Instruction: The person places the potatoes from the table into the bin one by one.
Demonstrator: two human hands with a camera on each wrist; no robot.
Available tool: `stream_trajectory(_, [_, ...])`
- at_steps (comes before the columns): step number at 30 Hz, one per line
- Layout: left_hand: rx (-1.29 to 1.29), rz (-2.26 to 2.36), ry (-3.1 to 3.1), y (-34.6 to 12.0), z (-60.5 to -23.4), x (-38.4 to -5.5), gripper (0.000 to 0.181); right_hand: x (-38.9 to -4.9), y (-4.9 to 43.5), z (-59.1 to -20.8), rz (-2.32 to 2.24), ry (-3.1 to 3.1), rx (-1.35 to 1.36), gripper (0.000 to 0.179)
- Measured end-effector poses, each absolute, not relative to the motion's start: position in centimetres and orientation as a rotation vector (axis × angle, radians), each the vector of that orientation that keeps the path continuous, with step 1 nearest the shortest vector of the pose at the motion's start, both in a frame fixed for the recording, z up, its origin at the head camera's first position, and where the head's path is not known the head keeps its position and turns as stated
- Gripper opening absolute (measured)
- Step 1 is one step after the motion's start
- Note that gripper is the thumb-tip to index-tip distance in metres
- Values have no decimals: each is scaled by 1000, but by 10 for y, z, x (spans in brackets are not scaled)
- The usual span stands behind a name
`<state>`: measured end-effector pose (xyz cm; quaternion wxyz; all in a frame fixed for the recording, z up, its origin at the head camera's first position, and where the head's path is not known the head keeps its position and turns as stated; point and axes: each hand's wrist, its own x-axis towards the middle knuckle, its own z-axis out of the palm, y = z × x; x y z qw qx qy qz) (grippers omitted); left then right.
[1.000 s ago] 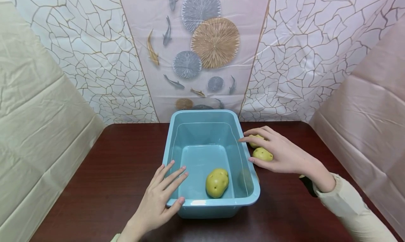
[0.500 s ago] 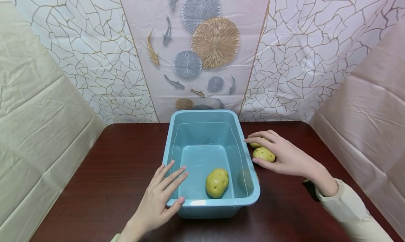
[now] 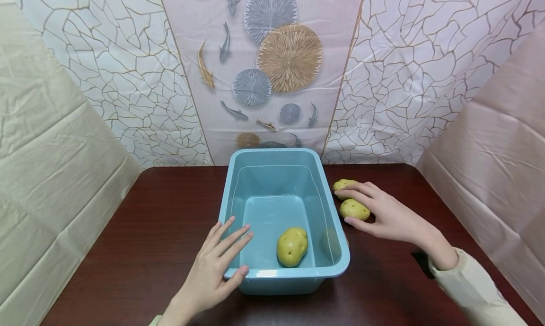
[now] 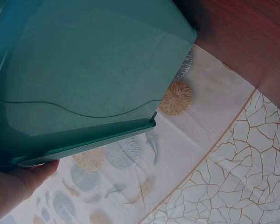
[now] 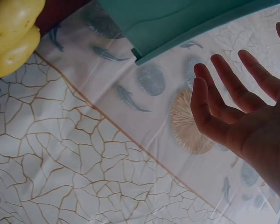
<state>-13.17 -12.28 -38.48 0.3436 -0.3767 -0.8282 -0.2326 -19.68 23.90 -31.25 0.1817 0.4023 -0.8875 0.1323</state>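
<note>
A light blue plastic tub (image 3: 294, 272) stands on the table with one yellow potato (image 3: 292, 247) inside, near its front right. My left hand (image 3: 208, 274) rests at the tub's near left corner, fingers spread and straight. In the left wrist view its thumb (image 4: 39, 173) touches the rim. To the right of the tub lie two more potatoes, a nearer one (image 3: 355, 209) and a farther one (image 3: 342, 184), partly covered by fingers. My right hand (image 3: 387, 217) hovers just over them, fingers loosely bent and holding nothing. The right wrist view shows its fingers apart from the potatoes (image 5: 11, 37).
Dark red-brown table (image 3: 166, 231) extends on both sides of the tub. A patterned cloth (image 3: 289, 127) hangs behind the table's back edge. Pale cloth walls (image 3: 55, 165) close in the left and right sides. A small brownish edge shows beside the tub's right wall, mostly hidden.
My right hand has moved right and toward me, away from the tub's rim, uncovering more of the farther potato. My left hand, the tub and the potato inside have stayed put.
</note>
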Motion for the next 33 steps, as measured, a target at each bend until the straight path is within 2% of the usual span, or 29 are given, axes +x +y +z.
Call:
stream_trajectory(16, [-985,-612,-2153,-123,-385,-133,46,-210,247,-343,276,-2525,1132,52])
stream_trajectory(33, [-978,-605,-2154,-123,-385,-132,46,-202,251,-366,160,-2716,1010,61])
